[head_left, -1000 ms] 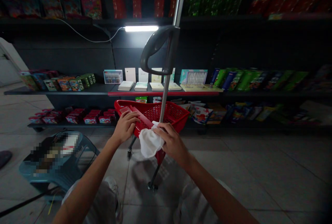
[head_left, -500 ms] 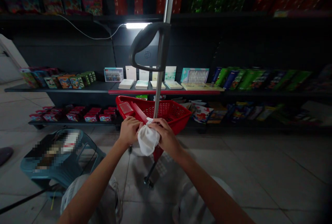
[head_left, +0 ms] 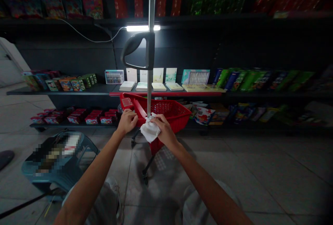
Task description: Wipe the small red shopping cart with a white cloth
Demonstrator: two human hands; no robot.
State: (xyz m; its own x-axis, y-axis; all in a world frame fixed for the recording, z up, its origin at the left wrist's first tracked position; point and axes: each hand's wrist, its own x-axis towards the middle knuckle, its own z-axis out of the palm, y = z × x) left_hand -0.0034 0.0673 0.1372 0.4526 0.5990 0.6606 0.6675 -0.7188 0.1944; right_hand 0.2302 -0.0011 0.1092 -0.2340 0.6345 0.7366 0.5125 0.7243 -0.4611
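Note:
A red plastic shopping basket (head_left: 170, 112) with a mesh side stands on a wheeled stand, with a metal pole (head_left: 150, 6) rising from it to a black curved handle (head_left: 137, 49). My left hand (head_left: 127, 122) grips the basket's red bar near its left corner. My right hand (head_left: 165, 131) presses a crumpled white cloth (head_left: 149, 131) onto the same bar, next to the pole's foot. The cloth hides part of the bar, and my hands are close together.
Dark store shelves (head_left: 166, 93) hold boxes, cards and packets behind the basket. A teal plastic stool (head_left: 57, 162) with a pixelated object on it stands at the lower left. A lit strip lamp (head_left: 143, 28) hangs under the upper shelf. The floor is pale tile.
The pole has swung from leaning right to nearly upright, and the basket has turned and moved farther away. The cloth and both hands have moved up along the bar, closer together.

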